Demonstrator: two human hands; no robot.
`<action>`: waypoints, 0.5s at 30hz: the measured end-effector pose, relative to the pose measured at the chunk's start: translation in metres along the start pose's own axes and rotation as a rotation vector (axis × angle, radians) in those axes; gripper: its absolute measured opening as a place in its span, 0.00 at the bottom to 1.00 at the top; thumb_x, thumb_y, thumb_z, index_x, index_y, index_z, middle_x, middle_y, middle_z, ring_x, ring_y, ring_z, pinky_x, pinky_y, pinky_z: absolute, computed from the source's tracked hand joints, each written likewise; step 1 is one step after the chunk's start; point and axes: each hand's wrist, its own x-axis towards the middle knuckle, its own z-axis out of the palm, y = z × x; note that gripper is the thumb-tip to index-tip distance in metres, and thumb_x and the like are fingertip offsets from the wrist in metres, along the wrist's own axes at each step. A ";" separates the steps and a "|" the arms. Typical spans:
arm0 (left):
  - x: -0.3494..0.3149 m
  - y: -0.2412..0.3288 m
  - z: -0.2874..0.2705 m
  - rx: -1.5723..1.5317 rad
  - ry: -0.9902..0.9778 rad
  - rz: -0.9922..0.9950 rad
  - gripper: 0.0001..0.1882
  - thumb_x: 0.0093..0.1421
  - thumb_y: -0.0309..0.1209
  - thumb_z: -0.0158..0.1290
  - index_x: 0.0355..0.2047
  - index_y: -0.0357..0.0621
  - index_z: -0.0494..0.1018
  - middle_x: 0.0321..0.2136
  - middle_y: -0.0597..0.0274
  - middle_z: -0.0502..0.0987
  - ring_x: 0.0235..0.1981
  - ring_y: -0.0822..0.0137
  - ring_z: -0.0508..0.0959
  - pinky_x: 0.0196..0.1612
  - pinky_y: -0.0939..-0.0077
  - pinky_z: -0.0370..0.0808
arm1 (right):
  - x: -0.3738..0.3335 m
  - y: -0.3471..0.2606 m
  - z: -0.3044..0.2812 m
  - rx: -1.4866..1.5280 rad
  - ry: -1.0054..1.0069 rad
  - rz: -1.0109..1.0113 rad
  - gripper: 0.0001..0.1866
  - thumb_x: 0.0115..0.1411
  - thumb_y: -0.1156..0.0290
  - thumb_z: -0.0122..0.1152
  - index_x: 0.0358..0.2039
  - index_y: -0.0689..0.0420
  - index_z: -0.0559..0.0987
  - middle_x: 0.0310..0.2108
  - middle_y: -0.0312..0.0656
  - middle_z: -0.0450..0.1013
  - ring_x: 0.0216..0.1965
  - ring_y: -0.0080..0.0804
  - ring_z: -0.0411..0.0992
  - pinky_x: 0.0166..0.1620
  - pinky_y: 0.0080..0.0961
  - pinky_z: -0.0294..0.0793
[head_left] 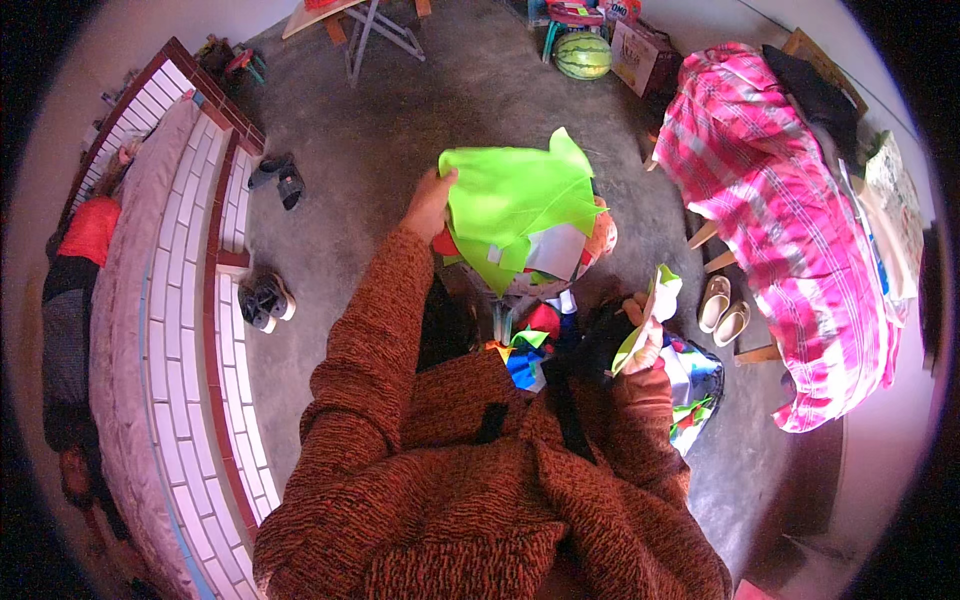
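A bright green cloth piece (520,195) is spread at the middle, over a heap of other scraps. Its left edge is pinched in my left hand (430,205), thumb on top. A white-grey patch (556,250) and a reddish-orange patterned piece (602,235) show at the heap's right. My right hand (645,345), lower and to the right, grips a smaller yellow-green scrap (655,305) with a pale side, held upright. Just beyond that wrist stands a bag of coloured scraps (690,395). More scraps (527,358) in blue, green, orange and red lie close to my lap.
At right, a pink plaid cloth (750,210) covers a long wooden-legged seat, with beige slippers (723,312) beside it. A white-tiled ledge (190,260) runs along the left, dark shoes (267,302) near it. Farther off are a watermelon (582,56), a carton (643,58) and a folding-leg table (375,38).
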 end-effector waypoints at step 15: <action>-0.048 0.009 0.014 0.243 -0.169 0.009 0.16 0.56 0.27 0.50 0.46 0.37 0.67 0.40 0.61 0.73 0.38 0.69 0.74 0.41 0.74 0.72 | -0.001 -0.002 -0.024 -0.129 0.206 0.073 0.23 0.44 0.77 0.61 0.44 0.58 0.70 0.40 0.39 0.71 0.41 0.31 0.70 0.49 0.29 0.70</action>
